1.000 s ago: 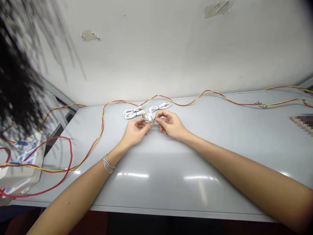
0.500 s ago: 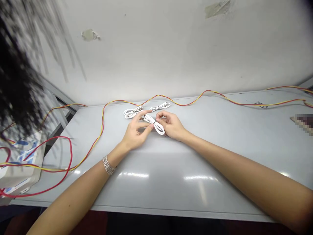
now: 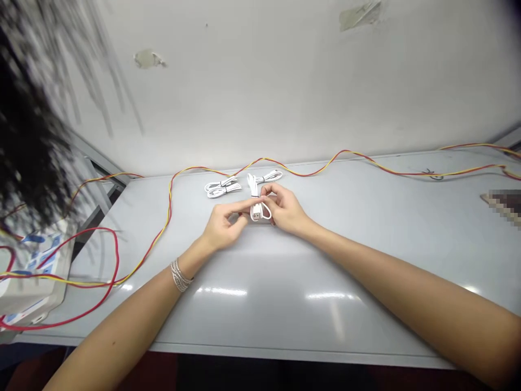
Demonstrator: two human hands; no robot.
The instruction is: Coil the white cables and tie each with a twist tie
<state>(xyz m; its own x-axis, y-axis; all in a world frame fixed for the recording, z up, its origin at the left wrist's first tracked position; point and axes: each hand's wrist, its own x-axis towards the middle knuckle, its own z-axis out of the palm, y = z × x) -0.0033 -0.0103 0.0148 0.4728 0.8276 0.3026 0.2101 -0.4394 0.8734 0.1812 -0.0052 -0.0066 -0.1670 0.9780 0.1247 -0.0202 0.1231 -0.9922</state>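
A coiled white USB cable [image 3: 254,193] with a dark tie round its middle is held up over the grey table. Its USB plug points down toward me. My right hand [image 3: 283,209] pinches it near the tie, fingers closed. From the other side, my left hand [image 3: 226,222] has its index finger stretched across the bundle by the tie; its thumb is off the cable and its other fingers are partly hidden. Just behind lie two more tied white cables on the table, a left bundle [image 3: 222,187] and a right bundle [image 3: 271,177], the latter partly covered by the held one.
A twisted red and yellow wire [image 3: 169,209] runs along the wall side and down the left. At far left, a red cable [image 3: 118,255] loops beside a white power strip [image 3: 57,277]. A small dark wire [image 3: 433,175] and a blurred-out object [image 3: 504,206] lie right.
The held cable has turned from slanting to nearly upright, its plug now at the bottom. My left thumb has come off it, and the index finger now reaches across it.
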